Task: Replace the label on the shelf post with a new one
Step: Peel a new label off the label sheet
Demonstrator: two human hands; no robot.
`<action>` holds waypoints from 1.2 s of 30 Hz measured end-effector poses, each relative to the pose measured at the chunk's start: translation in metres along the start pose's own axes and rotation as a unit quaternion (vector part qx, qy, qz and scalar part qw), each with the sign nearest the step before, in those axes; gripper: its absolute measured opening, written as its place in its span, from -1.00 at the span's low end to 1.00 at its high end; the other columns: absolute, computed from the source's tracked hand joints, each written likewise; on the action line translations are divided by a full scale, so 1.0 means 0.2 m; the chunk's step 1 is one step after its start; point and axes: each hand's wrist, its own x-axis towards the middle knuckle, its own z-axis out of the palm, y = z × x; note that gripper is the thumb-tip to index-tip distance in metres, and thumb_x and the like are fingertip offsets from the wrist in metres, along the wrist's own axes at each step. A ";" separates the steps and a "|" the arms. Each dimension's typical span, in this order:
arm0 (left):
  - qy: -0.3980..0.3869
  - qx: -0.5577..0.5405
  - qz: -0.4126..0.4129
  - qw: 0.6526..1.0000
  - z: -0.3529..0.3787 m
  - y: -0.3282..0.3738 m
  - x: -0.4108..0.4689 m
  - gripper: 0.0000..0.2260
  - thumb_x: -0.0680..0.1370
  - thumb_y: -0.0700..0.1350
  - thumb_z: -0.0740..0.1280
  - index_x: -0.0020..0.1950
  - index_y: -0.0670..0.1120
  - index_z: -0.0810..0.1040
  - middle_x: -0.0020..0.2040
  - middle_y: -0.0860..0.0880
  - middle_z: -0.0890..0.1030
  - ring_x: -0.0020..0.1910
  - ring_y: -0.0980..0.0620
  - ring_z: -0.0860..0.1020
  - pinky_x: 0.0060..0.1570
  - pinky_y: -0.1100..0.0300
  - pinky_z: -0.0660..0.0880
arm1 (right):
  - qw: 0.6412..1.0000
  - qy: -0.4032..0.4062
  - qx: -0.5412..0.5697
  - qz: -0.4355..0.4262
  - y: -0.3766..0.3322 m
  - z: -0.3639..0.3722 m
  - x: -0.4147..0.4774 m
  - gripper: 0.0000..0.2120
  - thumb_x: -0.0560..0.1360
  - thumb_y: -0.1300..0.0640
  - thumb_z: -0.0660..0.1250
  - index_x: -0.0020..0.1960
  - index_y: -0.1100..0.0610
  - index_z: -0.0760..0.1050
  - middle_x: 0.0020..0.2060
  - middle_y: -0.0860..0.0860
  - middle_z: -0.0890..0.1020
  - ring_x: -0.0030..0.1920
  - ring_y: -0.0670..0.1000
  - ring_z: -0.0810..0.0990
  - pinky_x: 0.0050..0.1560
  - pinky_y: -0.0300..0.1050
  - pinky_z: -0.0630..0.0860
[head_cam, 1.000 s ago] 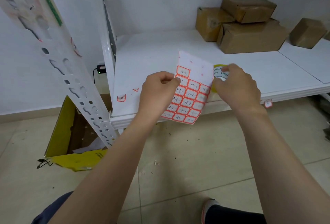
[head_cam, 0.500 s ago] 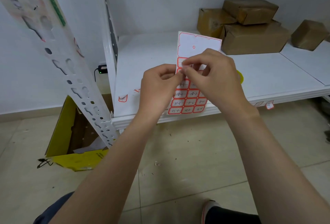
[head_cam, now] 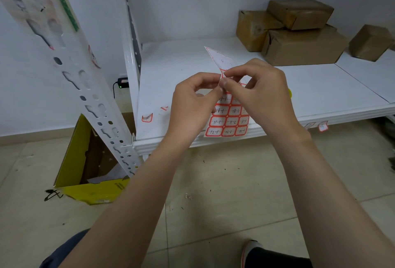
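A sheet of red-bordered labels (head_cam: 227, 121) with handwritten numbers hangs over the front edge of the white shelf (head_cam: 175, 64). My left hand (head_cam: 192, 105) pinches the sheet at its left edge. My right hand (head_cam: 260, 94) pinches a label near the top of the printed rows, thumb and forefinger together; the sheet's blank upper part is bent back to a point. The white perforated shelf post (head_cam: 70, 71) slants across the left, with a red-edged label (head_cam: 93, 56) on its side face.
Several brown cardboard boxes (head_cam: 299, 32) are stacked at the back right of the shelf. Loose red labels (head_cam: 147, 117) lie on the shelf's left part, and another label (head_cam: 322, 126) sticks to its front edge. A yellow carton (head_cam: 92, 188) stands open on the tiled floor beside the post.
My right hand came from a yellow roll on the shelf over to the sheet and now pinches at a label. The sheet's upper part has folded back.
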 end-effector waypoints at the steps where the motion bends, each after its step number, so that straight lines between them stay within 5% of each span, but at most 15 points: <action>1: -0.001 0.009 0.003 1.000 0.00 0.00 0.00 -0.89 0.61 -0.12 0.44 0.06 0.08 0.72 -0.10 0.23 0.71 -0.03 0.24 0.69 -0.03 0.18 0.67 | 1.000 -0.002 -0.003 0.002 0.00 0.00 0.00 -0.85 0.55 0.01 0.50 0.08 0.01 0.74 -0.07 -0.09 0.67 -0.23 -0.28 0.51 -0.17 -0.46 0.36; 19: -0.012 -0.004 -0.012 1.000 -0.01 0.01 0.00 -0.83 0.60 -0.15 0.44 -0.03 0.16 0.68 -0.11 0.18 0.70 0.00 0.19 0.67 0.12 0.09 0.65 | 1.000 -0.010 -0.011 -0.019 0.01 -0.02 0.00 -0.89 0.57 0.03 0.48 0.05 0.00 0.75 -0.11 -0.12 0.65 -0.24 -0.27 0.53 -0.25 -0.53 0.38; 26: -0.017 -0.011 -0.015 1.000 -0.01 0.02 0.00 -0.89 0.60 -0.10 0.44 -0.01 0.14 0.68 -0.12 0.25 0.69 -0.02 0.23 0.66 0.06 0.29 0.58 | 1.000 -0.015 -0.015 -0.019 0.01 -0.03 0.00 -0.88 0.60 0.03 0.43 0.05 -0.01 0.75 -0.12 -0.11 0.63 -0.21 -0.25 0.54 -0.20 -0.44 0.39; 36: -0.015 -0.010 -0.046 0.999 0.01 0.03 0.00 -0.90 0.61 -0.09 0.43 0.02 0.14 0.66 -0.08 0.24 0.65 0.00 0.17 0.66 0.10 0.13 0.64 | 1.000 0.014 -0.012 0.021 0.01 -0.03 0.00 -0.87 0.61 0.02 0.42 0.03 0.01 0.73 -0.08 -0.11 0.70 -0.26 -0.24 0.53 -0.17 -0.44 0.36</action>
